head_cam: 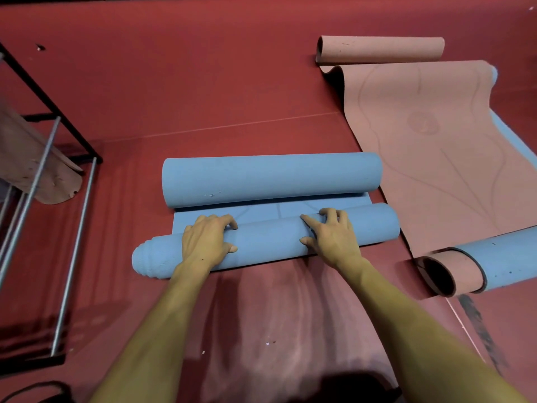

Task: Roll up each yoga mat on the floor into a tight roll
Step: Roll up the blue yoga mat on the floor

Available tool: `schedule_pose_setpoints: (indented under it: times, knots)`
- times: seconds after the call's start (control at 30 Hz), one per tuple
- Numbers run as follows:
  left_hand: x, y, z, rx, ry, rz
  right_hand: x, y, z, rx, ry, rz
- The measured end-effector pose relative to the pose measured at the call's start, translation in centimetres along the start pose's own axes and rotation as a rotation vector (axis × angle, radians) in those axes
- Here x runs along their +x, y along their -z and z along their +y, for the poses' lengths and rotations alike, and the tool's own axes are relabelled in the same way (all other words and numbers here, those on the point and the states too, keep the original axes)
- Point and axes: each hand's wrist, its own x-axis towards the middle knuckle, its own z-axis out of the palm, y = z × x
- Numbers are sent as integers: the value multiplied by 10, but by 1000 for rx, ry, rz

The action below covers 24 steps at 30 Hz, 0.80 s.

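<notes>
Blue mat (270,239) rolled from both ends – pink mat (430,146) half unrolled beside it

Both hands, left hand (206,242) and right hand (334,237), grip the blue mat roll (267,242).

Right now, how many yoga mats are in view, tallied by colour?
Blue mat, curled at both ends, both hands on its near roll: 1
Pink mat, blue underside, part unrolled on the floor: 1
Pink mat on the rack: 1
Total: 3
</notes>
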Motion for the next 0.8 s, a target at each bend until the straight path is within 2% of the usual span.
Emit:
schedule_pose_setpoints:
  times: [0.27,0.4,0.53,0.67,0.8]
  knots:
    - [1,-2,7,10,43,72,4,-8,-1,62,14,52]
    - [1,-4,7,30,87,94,11,-8,0,-9,63,50]
    - [1,-6,12,105,44,95,13,-10,-3,-26,62,30]
    - [2,-17,8,148,8,39,23,-13,2,-92,93,-86]
    - [5,-45,3,254,6,-27,37,-15,3,-162,113,-105]
